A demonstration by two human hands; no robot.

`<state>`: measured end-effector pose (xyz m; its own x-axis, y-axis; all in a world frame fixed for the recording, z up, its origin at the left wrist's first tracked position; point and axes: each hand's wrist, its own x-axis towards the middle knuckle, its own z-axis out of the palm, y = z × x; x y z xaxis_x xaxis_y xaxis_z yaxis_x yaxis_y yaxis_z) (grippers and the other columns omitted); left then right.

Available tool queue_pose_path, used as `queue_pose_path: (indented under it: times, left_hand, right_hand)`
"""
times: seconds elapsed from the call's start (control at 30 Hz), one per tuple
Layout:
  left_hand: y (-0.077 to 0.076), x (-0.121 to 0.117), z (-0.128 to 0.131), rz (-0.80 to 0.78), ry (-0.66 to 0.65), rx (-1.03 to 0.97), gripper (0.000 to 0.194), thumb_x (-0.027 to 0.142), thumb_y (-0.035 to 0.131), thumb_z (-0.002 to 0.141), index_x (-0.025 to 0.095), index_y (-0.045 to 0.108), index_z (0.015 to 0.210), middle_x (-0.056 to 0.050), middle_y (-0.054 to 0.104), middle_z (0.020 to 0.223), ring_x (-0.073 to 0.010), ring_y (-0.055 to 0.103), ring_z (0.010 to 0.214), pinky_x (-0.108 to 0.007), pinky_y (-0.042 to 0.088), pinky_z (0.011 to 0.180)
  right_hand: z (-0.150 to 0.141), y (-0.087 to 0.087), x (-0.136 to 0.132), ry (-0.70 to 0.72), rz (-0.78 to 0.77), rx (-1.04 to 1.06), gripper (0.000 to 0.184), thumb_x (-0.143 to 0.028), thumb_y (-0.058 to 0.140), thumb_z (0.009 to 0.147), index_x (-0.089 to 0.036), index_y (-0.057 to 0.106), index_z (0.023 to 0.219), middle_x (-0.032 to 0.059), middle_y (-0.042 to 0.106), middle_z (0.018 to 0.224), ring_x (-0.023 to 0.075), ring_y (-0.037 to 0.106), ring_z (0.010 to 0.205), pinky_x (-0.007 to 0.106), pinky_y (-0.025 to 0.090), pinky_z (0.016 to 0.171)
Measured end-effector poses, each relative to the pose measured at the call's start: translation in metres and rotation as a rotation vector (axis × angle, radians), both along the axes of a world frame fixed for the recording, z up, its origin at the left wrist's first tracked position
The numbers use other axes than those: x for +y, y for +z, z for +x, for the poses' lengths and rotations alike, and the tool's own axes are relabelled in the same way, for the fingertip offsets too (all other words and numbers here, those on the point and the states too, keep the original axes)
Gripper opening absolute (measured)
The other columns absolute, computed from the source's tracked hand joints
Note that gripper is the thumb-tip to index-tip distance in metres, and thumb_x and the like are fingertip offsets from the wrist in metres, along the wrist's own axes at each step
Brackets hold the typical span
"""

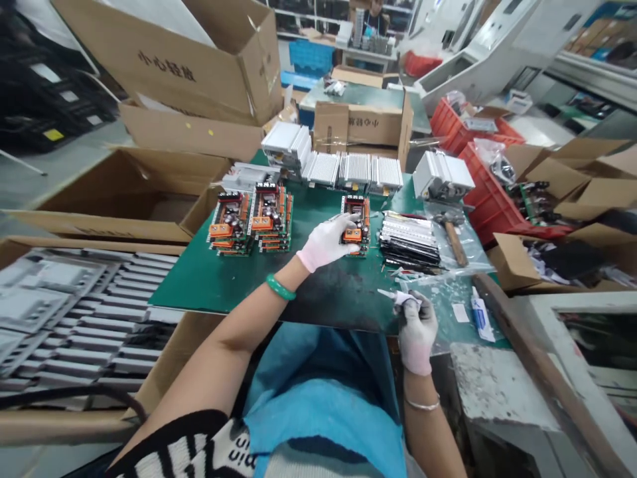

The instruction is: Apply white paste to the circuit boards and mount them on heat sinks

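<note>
My left hand point(326, 244), in a white glove with a pink cuff, grips a circuit board point(354, 236) at the top of a small stack. Its fingers lie over the board's left side and its thumb is along the near edge. In my right hand point(417, 332), also gloved, is a white glue tube point(407, 299) held near the table's front edge, its pointed nozzle to the left. Two more board stacks, a left one point(229, 226) and a right one point(271, 219), stand to the left. Beside my left hand lies a pile of black and silver strips point(409, 242).
Finned heat sinks point(355, 171) line the back of the green table point(308, 292). A hammer point(454, 242) and a blue-and-white tube point(482, 315) lie at right. Cardboard boxes point(119, 189) stand left; red crates point(490, 192) stand right. A person point(374, 23) is far back.
</note>
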<state>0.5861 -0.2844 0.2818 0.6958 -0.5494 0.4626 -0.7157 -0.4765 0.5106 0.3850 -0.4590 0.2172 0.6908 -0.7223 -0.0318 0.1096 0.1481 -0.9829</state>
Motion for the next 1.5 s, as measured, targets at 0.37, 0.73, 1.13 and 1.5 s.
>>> queue_pose_path:
  times: [0.37,0.73,1.13,1.5]
  left_hand:
    - [0.010,0.041,-0.015,0.214,0.113,-0.279,0.080,0.063,0.078,0.069,0.020,0.053,0.132,-0.011,0.057,0.139,-0.0333,0.043,0.138,-0.057,0.015,0.123]
    - [0.007,0.169,0.001,0.226,0.404,-0.261,0.058,0.066,0.047,0.090,0.020,0.061,0.123,-0.012,0.064,0.118,-0.0279,0.060,0.112,-0.044,0.050,0.099]
    - [-0.038,0.066,-0.147,-0.020,-0.110,-0.454,0.026,0.036,0.068,0.088,0.021,0.064,0.108,-0.004,0.070,0.091,-0.0173,0.065,0.086,-0.032,0.052,0.086]
    - [-0.085,0.043,-0.175,-0.002,-0.047,-0.292,0.063,0.069,0.053,0.086,0.019,0.059,0.125,-0.011,0.070,0.119,-0.0254,0.063,0.114,-0.043,0.040,0.109]
  right_hand:
    - [-0.003,0.002,0.000,-0.014,0.051,0.052,0.038,-0.049,0.072,0.076,-0.020,0.062,0.098,-0.0027,0.065,0.071,0.0121,0.057,0.056,0.026,0.046,0.055]
    - [0.000,0.005,0.000,0.028,0.007,0.034,0.040,-0.056,0.067,0.079,-0.020,0.057,0.094,-0.0049,0.060,0.064,0.0106,0.054,0.050,0.024,0.044,0.050]
    - [0.004,0.009,0.007,0.054,-0.001,0.036,0.036,-0.054,0.067,0.081,-0.021,0.056,0.092,-0.0071,0.055,0.066,0.0071,0.049,0.052,0.020,0.042,0.050]
    - [0.021,0.020,0.014,0.151,-0.275,0.162,0.037,-0.044,0.078,0.069,-0.017,0.071,0.095,-0.0002,0.067,0.077,0.0120,0.059,0.065,0.029,0.050,0.066]
